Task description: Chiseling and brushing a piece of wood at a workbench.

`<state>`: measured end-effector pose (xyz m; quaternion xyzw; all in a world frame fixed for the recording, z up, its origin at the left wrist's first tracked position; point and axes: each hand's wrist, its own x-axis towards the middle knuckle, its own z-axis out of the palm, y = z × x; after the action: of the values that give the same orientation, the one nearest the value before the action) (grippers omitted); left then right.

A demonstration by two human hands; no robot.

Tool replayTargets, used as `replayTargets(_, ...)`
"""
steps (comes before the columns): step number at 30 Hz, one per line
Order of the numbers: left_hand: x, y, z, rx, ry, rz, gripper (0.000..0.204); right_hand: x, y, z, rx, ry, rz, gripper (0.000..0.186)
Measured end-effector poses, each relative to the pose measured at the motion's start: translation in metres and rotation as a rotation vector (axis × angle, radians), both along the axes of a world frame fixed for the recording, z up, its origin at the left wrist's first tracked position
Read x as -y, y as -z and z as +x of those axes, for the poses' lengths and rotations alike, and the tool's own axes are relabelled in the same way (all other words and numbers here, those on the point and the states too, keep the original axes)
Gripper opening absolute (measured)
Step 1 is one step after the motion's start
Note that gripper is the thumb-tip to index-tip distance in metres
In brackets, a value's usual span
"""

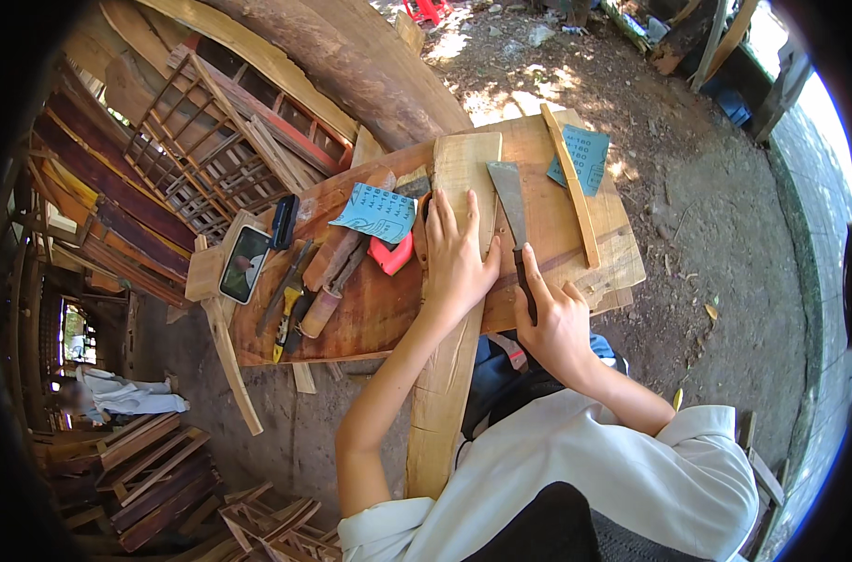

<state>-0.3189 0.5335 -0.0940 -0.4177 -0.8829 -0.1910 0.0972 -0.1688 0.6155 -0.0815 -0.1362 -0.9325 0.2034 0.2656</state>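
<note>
Pale wooden plank (pixel 467 167) lies across the worktop (pixel 379 317) in the head view; the left hand (pixel 456 258) spreads over it, grip wide, while the right hand (pixel 559 330) has its grip around a dark-handled knife (pixel 510 201), blade along the plank's right edge.

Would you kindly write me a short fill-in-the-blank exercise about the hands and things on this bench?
1. The right hand holds the bladed tool, whose handle is coloured ____.
2. The left hand rests on a pale board made of ____.
3. The blue sheets on the bench number ____.
4. In the picture, the phone lies to the board's ____.

Missing words: black; wood; two; left.
</note>
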Motion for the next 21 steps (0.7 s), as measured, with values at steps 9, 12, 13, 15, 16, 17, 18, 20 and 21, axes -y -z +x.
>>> replayTargets(9,-0.002,0.003,0.0,-0.018,-0.008,0.021,0.068,0.009,0.001,-0.008,-0.032,-0.013,-0.052,0.055)
replayTargets(12,-0.003,0.004,-0.003,-0.012,-0.003,0.025,0.069,0.01,0.002,-0.013,-0.05,-0.011,-0.018,0.055)
replayTargets(13,-0.003,0.004,-0.002,-0.012,-0.007,0.02,0.069,0.01,0.003,-0.014,-0.047,-0.011,-0.018,0.055)
replayTargets(15,-0.003,0.004,-0.003,-0.011,-0.006,0.018,0.069,0.011,0.004,-0.015,-0.035,0.004,0.009,0.055)
replayTargets(16,-0.003,0.004,-0.004,-0.014,-0.005,0.016,0.069,0.012,0.004,-0.016,-0.036,0.005,0.009,0.055)
replayTargets(17,-0.003,0.005,-0.003,-0.016,-0.005,0.016,0.069,0.012,0.004,-0.017,-0.031,0.015,0.005,0.055)
replayTargets(18,-0.004,0.006,-0.003,-0.019,-0.012,0.012,0.069,0.012,0.005,-0.017,-0.026,0.025,0.001,0.055)
replayTargets(20,-0.004,0.006,-0.002,-0.026,-0.017,0.009,0.069,0.011,0.007,-0.018,-0.029,0.028,0.01,0.055)
replayTargets(21,-0.004,0.005,-0.002,-0.023,-0.016,0.008,0.069,0.011,0.007,-0.018,-0.028,0.031,0.018,0.055)
